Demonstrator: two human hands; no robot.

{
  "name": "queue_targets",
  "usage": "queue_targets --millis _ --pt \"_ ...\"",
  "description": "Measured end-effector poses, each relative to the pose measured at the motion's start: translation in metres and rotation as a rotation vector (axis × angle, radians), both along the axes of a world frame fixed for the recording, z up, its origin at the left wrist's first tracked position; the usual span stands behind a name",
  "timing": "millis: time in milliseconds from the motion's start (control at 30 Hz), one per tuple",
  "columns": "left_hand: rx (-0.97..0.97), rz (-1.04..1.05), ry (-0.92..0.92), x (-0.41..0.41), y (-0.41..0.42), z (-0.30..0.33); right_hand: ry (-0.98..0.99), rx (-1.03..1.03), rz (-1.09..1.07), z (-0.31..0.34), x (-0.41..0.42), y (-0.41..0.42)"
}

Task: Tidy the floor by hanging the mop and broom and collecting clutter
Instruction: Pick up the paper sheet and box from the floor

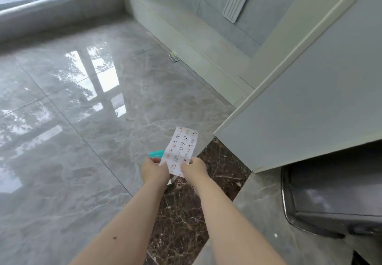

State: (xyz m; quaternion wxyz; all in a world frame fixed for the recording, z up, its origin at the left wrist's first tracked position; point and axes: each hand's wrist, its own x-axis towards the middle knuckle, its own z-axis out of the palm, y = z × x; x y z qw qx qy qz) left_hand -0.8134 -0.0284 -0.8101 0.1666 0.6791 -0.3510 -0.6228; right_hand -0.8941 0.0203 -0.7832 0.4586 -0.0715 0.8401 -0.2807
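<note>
Both my hands meet low in the middle of the view, above the glossy floor. My left hand (155,170) and my right hand (193,168) each pinch the near end of a white paper sheet (183,145) printed with small pictures. The sheet sticks up and away from me. A teal object (156,153) shows just behind my left hand's fingers; whether that hand holds it I cannot tell. A flat pale mop head (237,0) hangs against the tiled wall at the top right. No broom is in view.
A pale cabinet panel (306,103) juts in from the right, close to my hands. A dark round-edged object (330,198) lies under it at the lower right. A dark marble strip (186,213) runs under my arms. A small metal fitting (173,56) sits by the raised ledge.
</note>
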Motion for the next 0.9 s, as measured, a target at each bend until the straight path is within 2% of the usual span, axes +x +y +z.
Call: queue_targets --millis 167,367,633,900 --pt "0.007 -0.106 -0.088 -0.027 -0.027 -0.03 0.082 0.009 0.054 -0.021 -0.04 -0.029" --pt "0.011 -0.094 -0.208 -0.037 -0.063 -0.081 0.123 0.114 0.17 -0.067 -0.08 -0.055" --pt "0.084 -0.011 -0.322 -0.034 -0.076 -0.155 0.017 0.217 0.295 -0.148 -0.088 -0.066" --pt "0.178 -0.065 -0.332 -0.03 -0.066 -0.243 -0.095 0.264 0.207 -0.236 -0.071 -0.064"
